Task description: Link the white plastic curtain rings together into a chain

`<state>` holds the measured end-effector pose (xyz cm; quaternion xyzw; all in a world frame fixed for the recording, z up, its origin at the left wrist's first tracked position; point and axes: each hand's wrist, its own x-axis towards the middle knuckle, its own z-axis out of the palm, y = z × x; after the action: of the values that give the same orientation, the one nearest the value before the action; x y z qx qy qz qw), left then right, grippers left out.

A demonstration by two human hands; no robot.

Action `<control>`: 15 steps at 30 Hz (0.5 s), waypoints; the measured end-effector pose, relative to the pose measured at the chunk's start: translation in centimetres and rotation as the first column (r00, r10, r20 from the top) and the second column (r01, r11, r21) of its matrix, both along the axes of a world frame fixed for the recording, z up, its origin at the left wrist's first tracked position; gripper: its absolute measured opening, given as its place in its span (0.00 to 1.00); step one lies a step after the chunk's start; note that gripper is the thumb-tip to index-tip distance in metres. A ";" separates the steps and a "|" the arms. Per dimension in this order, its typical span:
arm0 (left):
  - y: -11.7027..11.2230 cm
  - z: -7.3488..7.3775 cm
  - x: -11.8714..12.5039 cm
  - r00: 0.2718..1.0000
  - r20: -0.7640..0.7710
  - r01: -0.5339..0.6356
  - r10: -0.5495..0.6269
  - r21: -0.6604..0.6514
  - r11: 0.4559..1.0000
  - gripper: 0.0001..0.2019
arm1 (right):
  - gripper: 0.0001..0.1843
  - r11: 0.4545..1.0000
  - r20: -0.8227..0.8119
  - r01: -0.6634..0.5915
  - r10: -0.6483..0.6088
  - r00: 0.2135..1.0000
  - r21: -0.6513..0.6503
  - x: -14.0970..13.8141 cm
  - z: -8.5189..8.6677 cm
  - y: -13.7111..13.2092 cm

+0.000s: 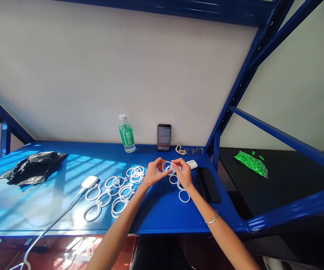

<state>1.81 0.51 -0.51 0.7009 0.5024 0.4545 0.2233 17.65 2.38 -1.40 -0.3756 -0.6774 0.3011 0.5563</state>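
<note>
My left hand and my right hand meet above the blue shelf top, and together they pinch one white plastic ring between their fingertips. More white rings hang or lie linked below it in a short chain by my right wrist. To the left of my left hand, several loose white rings are spread on the shelf, some linked in pairs.
A green-labelled water bottle and a phone stand against the wall. Glasses lie by the post. A white device on a cable, a black bag, a dark flat object, and a green bag on the black surface.
</note>
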 end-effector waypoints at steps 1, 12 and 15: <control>0.1 -0.1 -0.1 0.998 -0.058 0.000 0.001 0.012 1.000 0.17 | 0.08 1.000 0.015 0.008 -0.007 1.000 -0.005 0.0 0.0 0.1; 0.9 -1.5 -2.4 0.717 -0.509 -0.455 0.476 0.176 0.873 0.13 | 0.08 0.983 0.293 0.173 -0.150 0.944 -0.056 2.1 -0.2 2.1; 0.8 -2.1 -3.0 0.636 -0.563 -0.539 0.528 0.165 0.826 0.15 | 0.07 0.974 0.367 0.217 -0.179 0.913 -0.067 2.5 -0.2 2.4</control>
<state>-1.19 1.31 -2.65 0.6237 0.7341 0.2563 -0.0803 20.16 4.79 -1.62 -0.5198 -0.7088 0.2051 0.4305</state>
